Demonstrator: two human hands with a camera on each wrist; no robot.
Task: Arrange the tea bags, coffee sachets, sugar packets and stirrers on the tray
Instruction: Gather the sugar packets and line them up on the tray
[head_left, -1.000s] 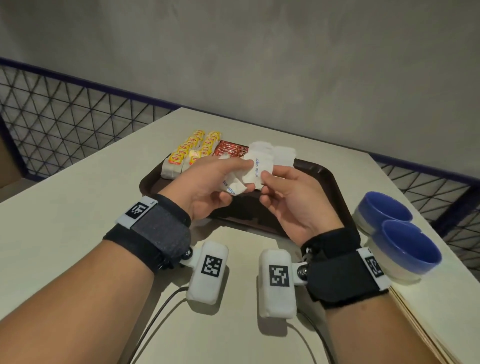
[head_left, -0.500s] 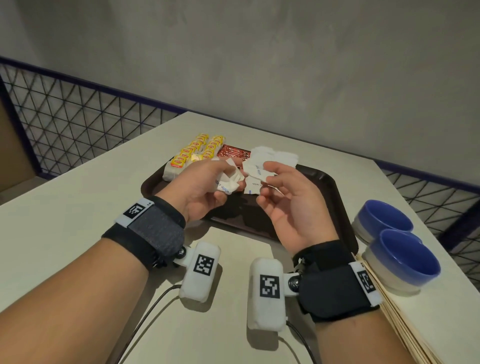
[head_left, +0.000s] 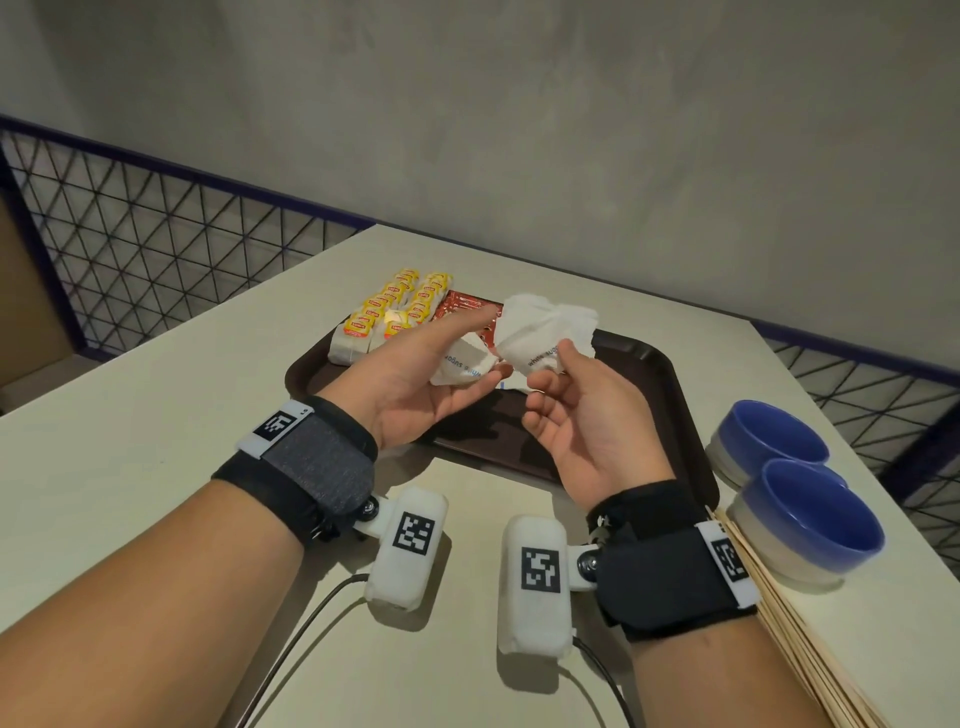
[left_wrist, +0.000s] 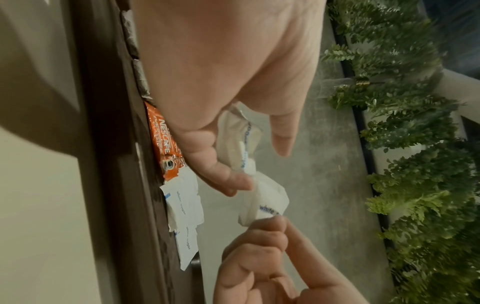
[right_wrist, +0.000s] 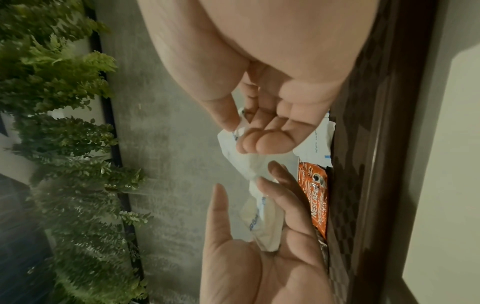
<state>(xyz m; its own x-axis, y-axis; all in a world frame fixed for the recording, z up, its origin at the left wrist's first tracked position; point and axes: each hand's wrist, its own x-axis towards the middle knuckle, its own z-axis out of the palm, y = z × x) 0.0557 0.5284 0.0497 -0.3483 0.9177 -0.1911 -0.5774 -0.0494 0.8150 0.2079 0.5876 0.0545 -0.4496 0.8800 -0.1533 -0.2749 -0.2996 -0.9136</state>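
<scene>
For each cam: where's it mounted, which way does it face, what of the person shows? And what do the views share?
Head: worn on the head, looks forward and down at the tray on the table; both forearms, left hand and right hand show.
Left wrist: along the left hand toward the sugar packets and coffee sachets; the right hand's fingers show too.
Right wrist: along the right hand at the same packets; the left palm shows.
Shared: all three show both hands and the held sugar packets.
</scene>
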